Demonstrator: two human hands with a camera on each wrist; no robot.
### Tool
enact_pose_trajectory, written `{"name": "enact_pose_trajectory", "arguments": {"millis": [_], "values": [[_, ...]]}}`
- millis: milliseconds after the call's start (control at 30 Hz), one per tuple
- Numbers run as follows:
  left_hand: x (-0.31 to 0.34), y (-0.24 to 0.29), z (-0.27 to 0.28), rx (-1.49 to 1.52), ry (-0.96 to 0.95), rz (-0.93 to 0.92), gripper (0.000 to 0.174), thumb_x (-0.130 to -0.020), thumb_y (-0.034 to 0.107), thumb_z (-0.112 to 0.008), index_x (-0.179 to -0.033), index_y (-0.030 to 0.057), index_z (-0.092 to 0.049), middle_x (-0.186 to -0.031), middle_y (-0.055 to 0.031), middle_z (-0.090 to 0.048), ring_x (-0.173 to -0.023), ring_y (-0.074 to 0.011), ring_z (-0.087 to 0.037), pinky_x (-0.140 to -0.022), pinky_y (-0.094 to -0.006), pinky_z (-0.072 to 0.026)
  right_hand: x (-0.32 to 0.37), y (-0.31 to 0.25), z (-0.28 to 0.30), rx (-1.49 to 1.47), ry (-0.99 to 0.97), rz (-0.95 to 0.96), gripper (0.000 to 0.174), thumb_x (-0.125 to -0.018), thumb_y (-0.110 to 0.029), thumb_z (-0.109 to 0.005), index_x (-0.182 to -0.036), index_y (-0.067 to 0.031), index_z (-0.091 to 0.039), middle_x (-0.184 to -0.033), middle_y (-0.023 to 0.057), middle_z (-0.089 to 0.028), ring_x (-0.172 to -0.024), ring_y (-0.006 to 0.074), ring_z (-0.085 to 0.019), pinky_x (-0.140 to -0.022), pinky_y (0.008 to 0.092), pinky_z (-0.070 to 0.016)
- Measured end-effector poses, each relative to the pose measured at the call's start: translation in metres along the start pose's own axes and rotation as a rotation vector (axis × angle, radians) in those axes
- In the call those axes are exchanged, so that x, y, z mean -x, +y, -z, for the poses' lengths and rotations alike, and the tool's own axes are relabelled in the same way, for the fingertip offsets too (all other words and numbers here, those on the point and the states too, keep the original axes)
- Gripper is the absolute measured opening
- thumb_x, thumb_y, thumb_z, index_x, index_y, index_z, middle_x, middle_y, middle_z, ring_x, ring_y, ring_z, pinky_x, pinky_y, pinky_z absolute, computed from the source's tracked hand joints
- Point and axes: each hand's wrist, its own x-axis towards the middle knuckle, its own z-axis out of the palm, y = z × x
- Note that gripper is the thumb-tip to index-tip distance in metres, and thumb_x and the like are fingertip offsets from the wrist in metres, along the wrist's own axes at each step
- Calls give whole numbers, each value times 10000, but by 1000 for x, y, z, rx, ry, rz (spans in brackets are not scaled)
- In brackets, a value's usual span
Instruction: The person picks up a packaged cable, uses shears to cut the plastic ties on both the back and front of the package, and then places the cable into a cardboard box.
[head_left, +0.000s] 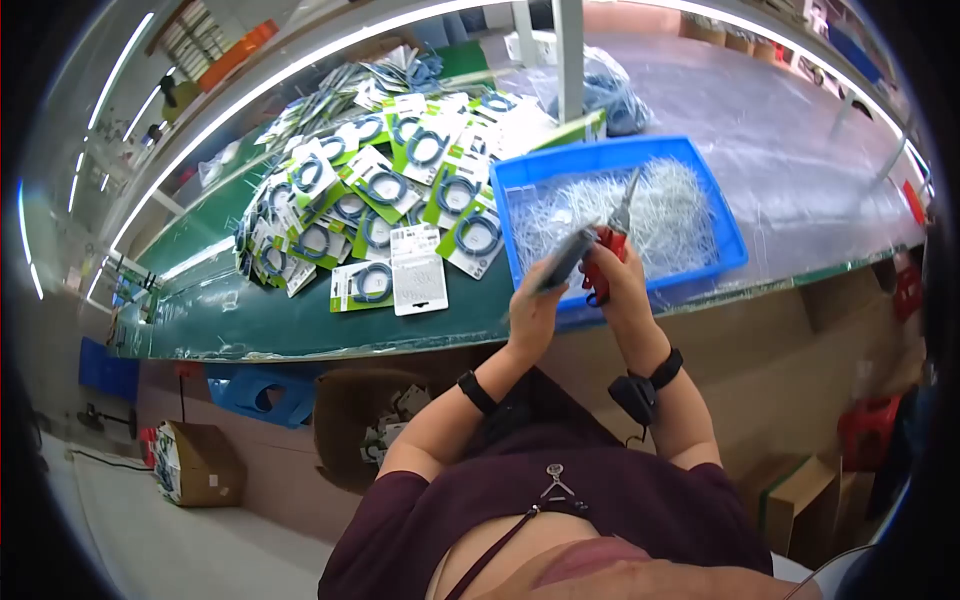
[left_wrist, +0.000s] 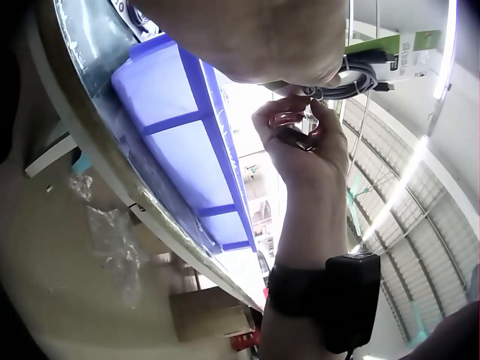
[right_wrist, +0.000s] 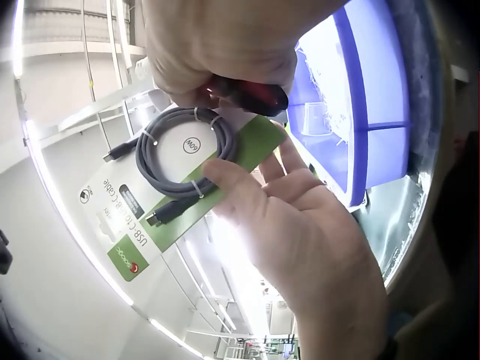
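My left hand (head_left: pixel 533 318) pinches a white-and-green card with a coiled grey USB-C cable (right_wrist: pixel 154 161) tied to it. In the right wrist view, its thumb lies on the card's face beside the coil, and small clear ties circle the cable. My right hand (head_left: pixel 624 288) grips red-handled cutters (head_left: pixel 612 255), their pointed metal blades aimed up and away. Both hands meet over the near edge of a blue tray (head_left: pixel 735 225), which holds a heap of thin clear plastic strips (head_left: pixel 670 210). The right hand, close against the card, hides part of the cutters in the right wrist view.
Left of the tray, many carded cables (head_left: pixel 385 185) lie piled on the green worktop (head_left: pixel 230 325). A card (head_left: pixel 417 280) lies back side up near the front edge. A metal post (head_left: pixel 568 60) rises behind the tray. Below the bench stands an open cardboard box (head_left: pixel 345 425).
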Motion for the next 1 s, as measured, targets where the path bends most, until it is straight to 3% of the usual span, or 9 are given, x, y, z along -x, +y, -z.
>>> {"name": "enact_pose_trajectory", "arguments": {"millis": [233,367,467,533,667,767,833,933,1000], "values": [[-3,19,3,188,29,-90,337,-885,-54,-546,-1212,7,-599,-1256,-145,-592,-1081,-268,-608,-906,-305,-478,2,5,-2,73,-36,14,276,-893,-110,-610,-1139,-23,-521,-892,24,-575,-705,83,-548,-557,224,-426],[-11,32,14,25,91,-314,279,-873,-28,-585,-1149,3,-618,-1117,-164,-644,-958,-279,-644,-810,-322,-504,-7,12,-8,301,85,76,282,-873,-87,-608,-1129,-26,-506,-874,63,-586,-693,169,-578,-591,293,-466],[-5,19,29,-87,191,-137,175,-871,3,-608,-1044,7,-630,-929,-166,-662,-799,-291,-650,-679,-354,-496,-10,6,-21,1003,166,667,304,-849,-79,-603,-1124,-20,-485,-847,124,-593,-711,288,-594,-653,372,-487],[-7,19,53,-228,392,-167,94,-872,45,-634,-961,17,-617,-794,-147,-641,-669,-285,-619,-591,-368,-457,-26,4,-12,1130,170,674,307,-858,-113,-615,-1124,-12,-499,-850,136,-595,-737,283,-606,-677,385,-489],[27,34,162,-73,561,-40,231,-970,129,-555,-1185,47,-530,-961,-13,-567,-792,-105,-471,-721,-261,-428,-49,-7,20,1344,204,498,369,-852,-190,-683,-1135,-12,-528,-841,128,-602,-780,247,-607,-717,371,-485],[115,34,253,-299,687,119,311,-984,133,-524,-1273,27,-477,-1146,-54,-558,-957,-136,-536,-801,-274,-452,-68,-3,78,1103,153,376,359,-894,-200,-664,-1198,-46,-550,-915,68,-625,-815,177,-604,-747,321,-497],[186,25,293,-421,769,187,336,-984,127,-520,-1296,20,-458,-1182,-69,-560,-999,-163,-550,-832,-300,-461,-42,-12,55,493,159,207,399,-936,-220,-612,-1289,-65,-510,-997,42,-620,-901,141,-593,-786,298,-500],[268,22,315,-643,752,398,349,-970,132,-534,-1281,-9,-469,-1174,-153,-568,-1049,-237,-545,-905,-331,-424,-14,-10,24,333,135,251,532,-933,-359,-611,-1343,-57,-457,-1071,74,-593,-997,170,-555,-813,332,-500],[298,10,319,-746,688,1031,388,-935,89,-556,-1304,9,-464,-1185,-197,-571,-1083,-288,-563,-912,-368,-440,-14,-1,25,312,55,185,559,-931,-384,-606,-1350,-51,-445,-1083,76,-588,-1011,170,-549,-813,333,-501]]}}
